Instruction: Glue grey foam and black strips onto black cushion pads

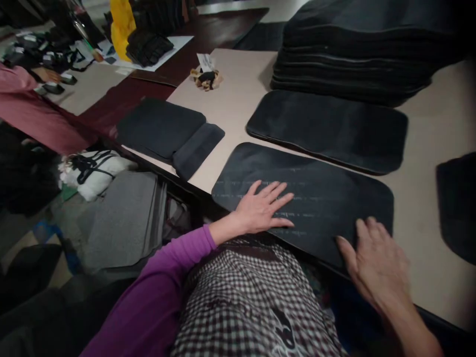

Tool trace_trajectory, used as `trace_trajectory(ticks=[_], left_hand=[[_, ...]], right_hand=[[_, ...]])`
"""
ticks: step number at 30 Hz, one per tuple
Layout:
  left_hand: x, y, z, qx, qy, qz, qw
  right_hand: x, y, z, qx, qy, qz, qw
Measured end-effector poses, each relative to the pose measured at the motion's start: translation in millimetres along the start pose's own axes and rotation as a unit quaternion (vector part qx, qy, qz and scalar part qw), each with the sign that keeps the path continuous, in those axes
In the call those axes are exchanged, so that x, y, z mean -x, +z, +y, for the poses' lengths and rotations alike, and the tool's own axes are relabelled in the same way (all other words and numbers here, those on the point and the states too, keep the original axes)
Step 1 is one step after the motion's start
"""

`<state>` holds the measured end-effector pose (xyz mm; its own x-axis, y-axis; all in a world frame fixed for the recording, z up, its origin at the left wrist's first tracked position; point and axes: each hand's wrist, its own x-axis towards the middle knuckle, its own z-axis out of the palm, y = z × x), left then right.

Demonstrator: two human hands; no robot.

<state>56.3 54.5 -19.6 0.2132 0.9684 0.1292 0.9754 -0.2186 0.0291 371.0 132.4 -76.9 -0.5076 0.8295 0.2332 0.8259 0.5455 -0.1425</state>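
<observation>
Flat on the table in front of me lies a dark, round-cornered panel (320,193) with rows of faint pale print. My left hand (262,208) rests palm down on its left part, fingers spread. Over the panel's right front corner lies my right hand (379,253), fingers fairly straight and thumb apart, gripping nothing that I can see. Just behind is a similar dark panel (330,129), which looks like more than one layer. To the left, a dark folded piece (163,129) sits at the table edge with a narrow flap (199,148) beside it.
A tall stack of dark panels (353,59) stands at the back right. Small scraps (206,78) lie on the pale tabletop (238,67). At the right is another dark piece (459,206). Grey sheets (122,218) lean below the table, and a person's pink sleeve (37,109) shows at left.
</observation>
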Motion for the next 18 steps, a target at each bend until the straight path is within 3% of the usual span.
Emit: trace_trajectory(ticks=[8, 12, 14, 18], left_hand=[[80.5, -1.3, -94.8, -0.013, -0.170, -0.027, 0.985], [117.5, -10.6, -115.7, 0.019, -0.257, 0.027, 0.966], [125.0, -20.3, -118.4, 0.067, -0.253, 0.068, 0.963], [114.9, -42.6, -132.7, 0.185, -0.143, 0.110, 0.966]], right_hand=[[1.2, -3.9, -4.4, 0.038, 0.017, -0.008, 0.999], [1.5, -9.8, -7.8, 0.038, 0.032, -0.031, 0.998], [0.2, -14.8, -6.9, 0.028, 0.037, -0.035, 0.998], [-14.3, -28.9, -0.1, -0.002, 0.023, -0.009, 1.000]])
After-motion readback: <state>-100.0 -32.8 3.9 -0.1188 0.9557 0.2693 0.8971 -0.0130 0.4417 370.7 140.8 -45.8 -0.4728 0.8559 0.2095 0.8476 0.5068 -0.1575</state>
